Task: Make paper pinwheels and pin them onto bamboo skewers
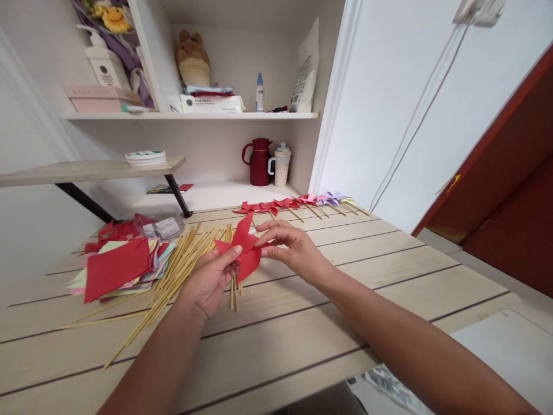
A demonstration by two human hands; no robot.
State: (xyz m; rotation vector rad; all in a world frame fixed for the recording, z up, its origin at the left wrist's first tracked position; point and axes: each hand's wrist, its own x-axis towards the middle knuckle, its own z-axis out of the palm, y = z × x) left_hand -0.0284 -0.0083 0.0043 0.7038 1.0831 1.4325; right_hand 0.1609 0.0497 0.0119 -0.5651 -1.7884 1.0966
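Note:
Between my hands, above the table, is a red paper pinwheel (pixel 247 266) with folded blades. My left hand (pixel 212 278) grips it from the left, thumb pressed near its middle. From the right, my right hand (pixel 290 249) pinches the pinwheel's right blade with thumb and fingers. Behind and left of my left hand lies a loose pile of thin wooden sticks (pixel 185 260). Further left is a stack of coloured paper with a red sheet (pixel 116 268) on top. Whether a stick is fixed to the held pinwheel is hidden.
A row of pinwheels on sticks (pixel 287 204), red through pink to purple, lies along the table's back edge. Beside the paper stand a clear plastic packet (pixel 165 228) and a small raised shelf (pixel 86 170). A dark red jug (pixel 260 163) and a cup (pixel 281 167) stand behind.

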